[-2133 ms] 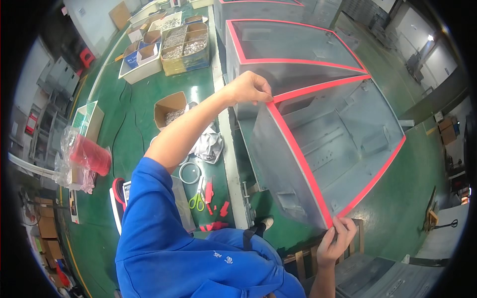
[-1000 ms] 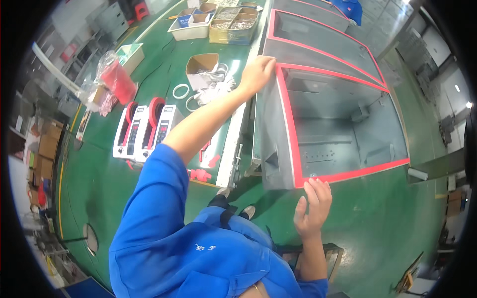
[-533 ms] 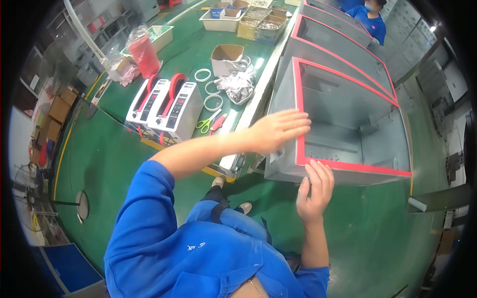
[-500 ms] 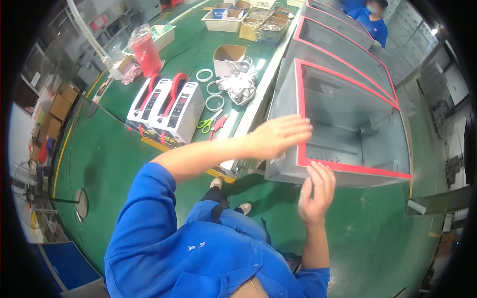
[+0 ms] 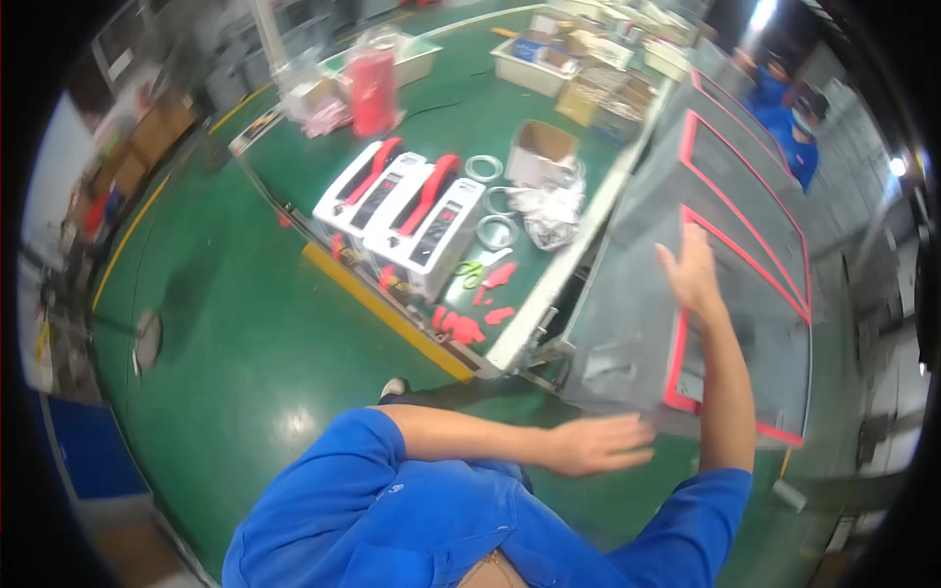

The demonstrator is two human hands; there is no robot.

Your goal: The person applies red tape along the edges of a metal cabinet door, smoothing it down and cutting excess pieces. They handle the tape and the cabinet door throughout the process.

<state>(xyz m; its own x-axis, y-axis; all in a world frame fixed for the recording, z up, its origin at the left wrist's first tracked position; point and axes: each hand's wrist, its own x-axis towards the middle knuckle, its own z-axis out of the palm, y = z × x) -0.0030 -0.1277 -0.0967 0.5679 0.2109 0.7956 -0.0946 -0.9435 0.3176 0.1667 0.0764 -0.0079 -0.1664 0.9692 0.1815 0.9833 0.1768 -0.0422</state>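
A grey box-like metal cabinet (image 5: 627, 323) with red tape (image 5: 678, 358) along the rim of its opening stands at my right. My right hand (image 5: 696, 272) reaches over it and lies along the red-taped edge near the far corner, thumb apart and fingers stretched. My left hand (image 5: 603, 446) is held in front of me, just off the near lower corner of the cabinet. Its fingers point right, extended and slightly blurred, with nothing visible in them. My right forearm hides part of the opening.
Left of the cabinet, a green-topped table holds two white tape dispensers (image 5: 421, 220), green-handled scissors (image 5: 469, 274), tape rolls (image 5: 497, 232), red scraps (image 5: 461, 326) and an open carton (image 5: 542, 152). More red-edged cabinets (image 5: 735, 176) stand behind, with people in blue (image 5: 796, 147) beyond.
My right hand has moved up and away along the taped edge to the far corner. The left hand has come off the cabinet and dropped nearer to me. The view has shifted left.
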